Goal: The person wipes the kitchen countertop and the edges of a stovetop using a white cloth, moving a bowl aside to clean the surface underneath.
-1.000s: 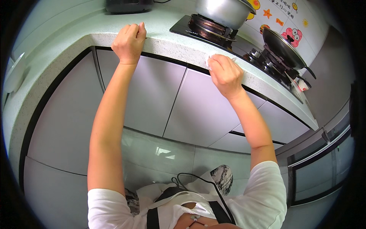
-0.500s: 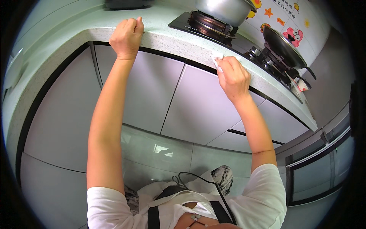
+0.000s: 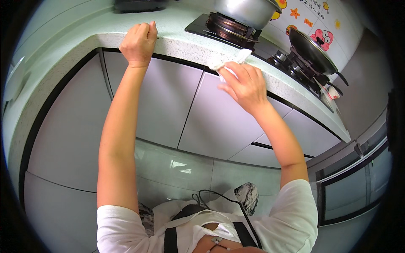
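Well, we have the fingers of our right hand (image 3: 248,84) bent over a thin white cloth (image 3: 231,58), holding it against the speckled front edge of the counter (image 3: 181,45); the thumb stands off below. One corner of the cloth sticks up beyond our knuckles, and a fold spreads to the left of the fingertips. Our left hand (image 3: 138,44) is curled into a fist, thumb upward, at the same edge, well left of the cloth; its palm is hidden, so we cannot tell whether anything is inside. Just beyond our right fingers lies the black hob (image 3: 198,26), with a silver pot (image 3: 244,12) on its left burner and, to the right of the fingers, a tilted dark pan (image 3: 312,52). Past our left fist sits a black appliance (image 3: 139,4). Below both hands are pale cabinet doors (image 3: 219,114), then the tiled floor (image 3: 181,166).
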A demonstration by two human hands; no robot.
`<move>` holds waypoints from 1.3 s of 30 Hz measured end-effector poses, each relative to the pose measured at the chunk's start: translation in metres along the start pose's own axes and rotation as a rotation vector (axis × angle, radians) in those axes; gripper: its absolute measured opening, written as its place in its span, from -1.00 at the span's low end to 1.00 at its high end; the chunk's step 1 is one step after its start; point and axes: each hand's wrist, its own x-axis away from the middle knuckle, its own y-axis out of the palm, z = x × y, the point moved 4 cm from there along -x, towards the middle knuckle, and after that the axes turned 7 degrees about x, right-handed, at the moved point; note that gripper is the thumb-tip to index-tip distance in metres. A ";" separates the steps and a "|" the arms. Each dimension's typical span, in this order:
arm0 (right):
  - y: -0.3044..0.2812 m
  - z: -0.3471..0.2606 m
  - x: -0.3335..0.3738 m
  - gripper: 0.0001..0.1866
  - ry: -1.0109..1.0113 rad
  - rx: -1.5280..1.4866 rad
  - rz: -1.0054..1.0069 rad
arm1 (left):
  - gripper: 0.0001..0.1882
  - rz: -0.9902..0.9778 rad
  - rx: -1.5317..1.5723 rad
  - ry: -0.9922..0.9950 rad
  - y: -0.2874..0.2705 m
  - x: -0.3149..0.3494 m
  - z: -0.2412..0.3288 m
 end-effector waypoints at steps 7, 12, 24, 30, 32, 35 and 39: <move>-0.014 0.019 0.030 -0.71 -0.031 0.162 -0.039 | -0.65 -0.004 0.018 0.006 0.001 0.001 0.001; -0.025 0.020 0.026 -0.77 0.067 0.132 0.021 | -0.65 -0.009 0.019 0.020 0.002 0.001 -0.002; -0.010 0.014 0.019 -0.81 0.099 0.084 0.004 | -0.63 -0.033 0.073 -0.058 0.000 0.003 -0.002; 0.043 -0.033 -0.061 -0.88 -0.049 0.048 0.227 | -0.63 -0.020 0.080 -0.037 0.000 -0.001 0.005; 0.053 -0.040 -0.082 -0.88 -0.016 0.061 0.240 | -0.64 -0.010 0.081 -0.017 0.004 0.002 0.001; 0.054 -0.036 -0.079 -0.88 -0.008 0.061 0.282 | -0.65 0.002 0.054 0.007 0.004 0.002 -0.002; 0.035 -0.019 -0.041 -0.88 -0.029 0.081 0.185 | -0.65 -0.019 0.038 0.008 0.003 0.004 -0.005</move>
